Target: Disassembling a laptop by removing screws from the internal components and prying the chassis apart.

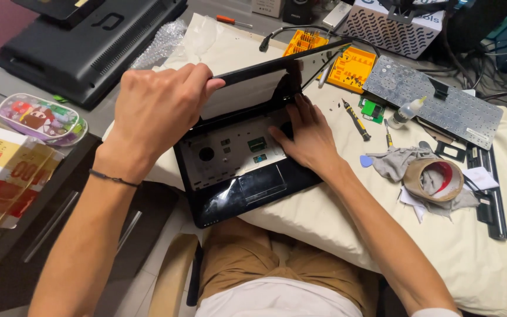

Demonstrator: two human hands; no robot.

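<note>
A black laptop [230, 188] with its keyboard removed lies on a cream cloth [300, 229] in front of me. Its screen lid [265, 70] is tilted partly down over the base. My left hand [156, 111] grips the lid's top edge at the left. My right hand [306, 138] lies flat on the bare keyboard bay, fingers spread toward the hinge, pressing the base down. The touchpad [262, 183] shows near the front edge.
The removed keyboard [435, 105] lies upside down at the right, with a small glue bottle [407, 111], screwdrivers [356, 119], a tape roll [435, 179], a grey rag and a blue pick. Yellow bit trays [350, 69] sit behind. A black monitor [83, 47] lies at left.
</note>
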